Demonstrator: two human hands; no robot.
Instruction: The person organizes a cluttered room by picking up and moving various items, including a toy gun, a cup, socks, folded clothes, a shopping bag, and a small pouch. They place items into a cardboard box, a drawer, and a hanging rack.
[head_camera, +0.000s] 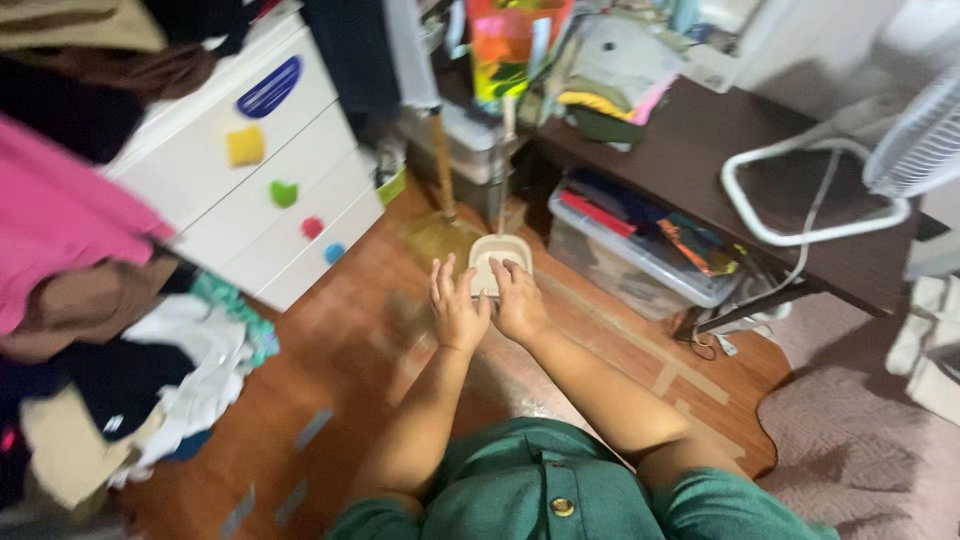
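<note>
Down on the wooden floor (340, 340), just past the knees, sits a beige dustpan (499, 258). Left hand (456, 308) is spread, fingers loose, touching its near edge; right hand (519, 300) lies flat on the rim, gripping nothing. Looks like light, stiff plastic, best taken by the upright handle. Broom (441, 200) stands just behind; a clear bin (635, 262) sits under the surface (700, 140).

Even indoor light, soft shadows; motion blur smears the whole frame (worst, perhaps, at the left edge).
</note>
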